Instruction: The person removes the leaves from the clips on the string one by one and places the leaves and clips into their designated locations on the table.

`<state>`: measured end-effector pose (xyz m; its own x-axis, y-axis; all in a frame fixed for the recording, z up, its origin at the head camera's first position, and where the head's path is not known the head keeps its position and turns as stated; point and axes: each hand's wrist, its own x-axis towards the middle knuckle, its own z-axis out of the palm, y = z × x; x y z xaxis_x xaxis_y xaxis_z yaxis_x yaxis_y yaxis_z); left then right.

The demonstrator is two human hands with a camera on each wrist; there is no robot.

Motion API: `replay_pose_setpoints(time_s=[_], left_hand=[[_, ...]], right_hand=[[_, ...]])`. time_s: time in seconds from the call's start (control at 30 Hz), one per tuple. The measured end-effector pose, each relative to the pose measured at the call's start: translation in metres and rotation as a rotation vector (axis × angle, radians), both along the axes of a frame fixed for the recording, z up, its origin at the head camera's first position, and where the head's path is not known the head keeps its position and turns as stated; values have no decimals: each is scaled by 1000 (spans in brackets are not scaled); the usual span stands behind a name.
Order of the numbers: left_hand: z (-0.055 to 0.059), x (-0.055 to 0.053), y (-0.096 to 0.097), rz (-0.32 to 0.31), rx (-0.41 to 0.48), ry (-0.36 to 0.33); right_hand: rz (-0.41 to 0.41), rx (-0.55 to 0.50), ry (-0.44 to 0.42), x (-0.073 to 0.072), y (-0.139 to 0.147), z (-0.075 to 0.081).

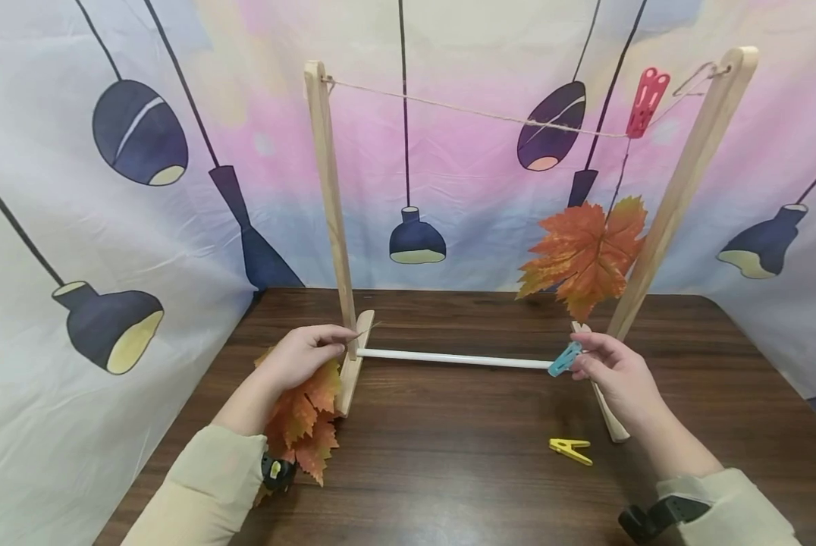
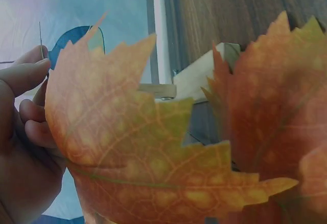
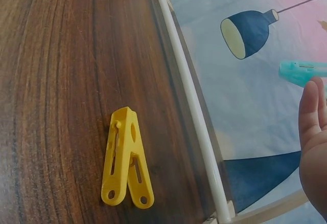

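Note:
In the head view my left hand (image 1: 306, 355) pinches the thin stem of an orange artificial maple leaf (image 1: 312, 417), which hangs below the hand beside the rack's left foot. The left wrist view shows this leaf (image 2: 138, 152) large, overlapping more orange leaf at the right. My right hand (image 1: 616, 375) holds a blue clothespin (image 1: 565, 359) between thumb and fingers, near the right end of the white rod. A red clothespin (image 1: 648, 102) grips the string, and another maple leaf (image 1: 585, 254) hangs under it. A yellow clothespin (image 3: 127, 157) lies on the table.
A twine string (image 1: 476, 114) spans two wooden posts, left (image 1: 333, 197) and right (image 1: 688, 182). The white rod (image 1: 456, 358) joins their feet low above the brown table (image 1: 449, 455). Behind hangs a cloth (image 1: 476, 174) printed with lamps.

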<state>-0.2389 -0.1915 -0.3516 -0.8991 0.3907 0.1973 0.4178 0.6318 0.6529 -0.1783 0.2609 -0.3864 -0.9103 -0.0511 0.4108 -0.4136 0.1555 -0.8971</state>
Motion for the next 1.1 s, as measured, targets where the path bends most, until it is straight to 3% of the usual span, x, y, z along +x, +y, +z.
replay_pose_setpoints(time_s=[0.37, 0.6, 1.1], left_hand=[[-4, 1, -17, 22, -41, -45], [-5, 3, -28, 59, -86, -27], [-15, 5, -37, 91, -78, -18]], right_hand=[[-17, -9, 3, 0, 1, -3], [-59, 46, -20, 3, 4, -7], [-76, 87, -38, 2, 4, -10]])
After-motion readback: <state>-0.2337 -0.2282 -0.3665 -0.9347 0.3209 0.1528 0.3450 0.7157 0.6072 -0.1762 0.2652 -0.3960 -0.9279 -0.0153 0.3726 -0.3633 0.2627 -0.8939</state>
